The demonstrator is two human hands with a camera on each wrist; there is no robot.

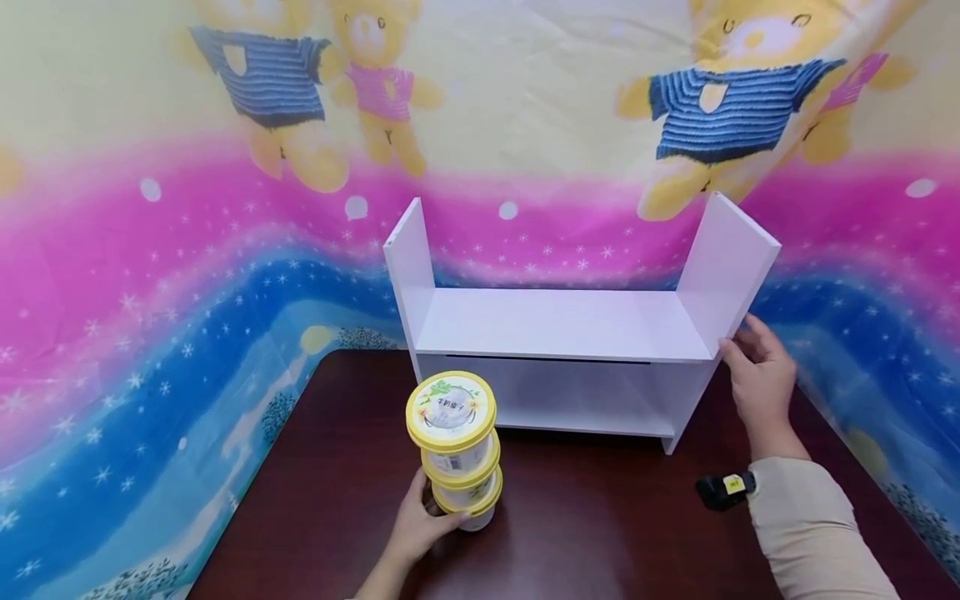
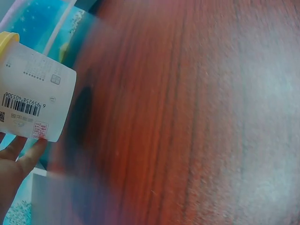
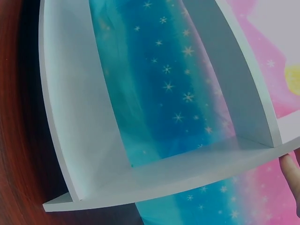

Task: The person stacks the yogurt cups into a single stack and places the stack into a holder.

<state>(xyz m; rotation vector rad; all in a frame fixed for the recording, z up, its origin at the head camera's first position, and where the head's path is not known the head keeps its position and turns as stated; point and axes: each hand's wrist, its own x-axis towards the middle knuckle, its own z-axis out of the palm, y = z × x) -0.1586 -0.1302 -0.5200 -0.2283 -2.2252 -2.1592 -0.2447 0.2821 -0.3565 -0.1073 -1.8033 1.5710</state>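
Observation:
My left hand [image 1: 422,523] curls round the lowest of three stacked white paper tubs [image 1: 452,412] with yellow lids. The top lid bears printed flowers and writing. In the left wrist view, a tub [image 2: 35,89] shows a barcode on its side, with its base above a dark shadow and fingers underneath. My right hand [image 1: 763,379] grips the right side panel of a white two-tier shelf [image 1: 555,323], thumb at the front edge and fingers on the outer face. In the right wrist view, a finger [image 3: 291,176] touches that panel near the upper board.
The shelf stands at the back of a dark red-brown table [image 1: 577,517], its boards bare. Behind it hangs a colourful cloth [image 1: 517,125] printed with teddy bears and snowflakes. A black strap device [image 1: 723,490] sits on the right wrist.

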